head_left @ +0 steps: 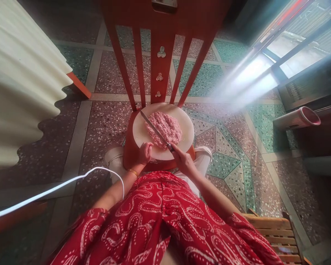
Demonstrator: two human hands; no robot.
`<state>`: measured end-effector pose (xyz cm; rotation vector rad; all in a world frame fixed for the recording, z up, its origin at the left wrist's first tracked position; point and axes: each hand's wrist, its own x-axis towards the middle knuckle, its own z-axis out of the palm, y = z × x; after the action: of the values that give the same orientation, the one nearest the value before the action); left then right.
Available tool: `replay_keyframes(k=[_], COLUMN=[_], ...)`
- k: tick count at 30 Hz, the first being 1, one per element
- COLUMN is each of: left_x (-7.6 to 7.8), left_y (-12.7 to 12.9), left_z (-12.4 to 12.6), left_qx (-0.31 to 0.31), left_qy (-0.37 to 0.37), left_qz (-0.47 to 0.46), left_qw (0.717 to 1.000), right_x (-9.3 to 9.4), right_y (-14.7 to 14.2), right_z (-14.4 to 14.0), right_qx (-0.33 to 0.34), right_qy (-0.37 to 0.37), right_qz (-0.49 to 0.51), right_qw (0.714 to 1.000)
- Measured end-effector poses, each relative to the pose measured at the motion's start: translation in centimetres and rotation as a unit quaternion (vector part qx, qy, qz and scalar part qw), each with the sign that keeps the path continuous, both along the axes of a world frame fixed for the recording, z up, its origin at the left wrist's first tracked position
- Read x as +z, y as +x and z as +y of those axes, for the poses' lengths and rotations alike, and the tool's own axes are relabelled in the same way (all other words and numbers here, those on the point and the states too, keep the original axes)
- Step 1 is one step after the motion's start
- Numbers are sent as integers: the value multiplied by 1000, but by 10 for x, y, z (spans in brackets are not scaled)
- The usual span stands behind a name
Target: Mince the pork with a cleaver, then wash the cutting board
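A round white cutting board (186, 127) lies on the seat of a red wooden chair (161, 33). A flat heap of pink minced meat (165, 127) covers its middle. My right hand (182, 157) grips the handle of a long knife (154, 129), whose blade lies slanted across the left side of the meat with its tip toward the far left. My left hand (145, 152), fingers curled, rests on the near left rim of the board. A gold bangle (133, 172) sits on that wrist.
A cream corrugated sheet (22, 84) fills the left side. A white cable (57, 186) runs across the patterned tile floor. A wooden stool (278, 232) is at the lower right, a rolled tube (298, 117) near the bright window at right.
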<state>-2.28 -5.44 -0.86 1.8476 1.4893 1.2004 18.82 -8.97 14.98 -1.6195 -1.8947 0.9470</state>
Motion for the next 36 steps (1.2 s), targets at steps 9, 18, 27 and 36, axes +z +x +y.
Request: replay_keyframes(k=[9, 18, 27, 36], left_x=[8, 11, 11, 15], left_y=[1, 3, 1, 2], left_z=[0, -3, -5, -6], left_qx=[-1, 21, 8, 8], left_qy=[-22, -4, -13, -7], left_qz=[-19, -26, -11, -10], left_qw=[1000, 999, 1000, 1000], right_x=[-12, -14, -11, 6], right_y=[0, -3, 0, 3], right_z=[3, 1, 1, 5], right_qx=[-10, -9, 0, -5], right_qy=[-72, -67, 11, -16], right_qz=[-66, -79, -28, -2], right_qw=[995, 995, 1000, 1000])
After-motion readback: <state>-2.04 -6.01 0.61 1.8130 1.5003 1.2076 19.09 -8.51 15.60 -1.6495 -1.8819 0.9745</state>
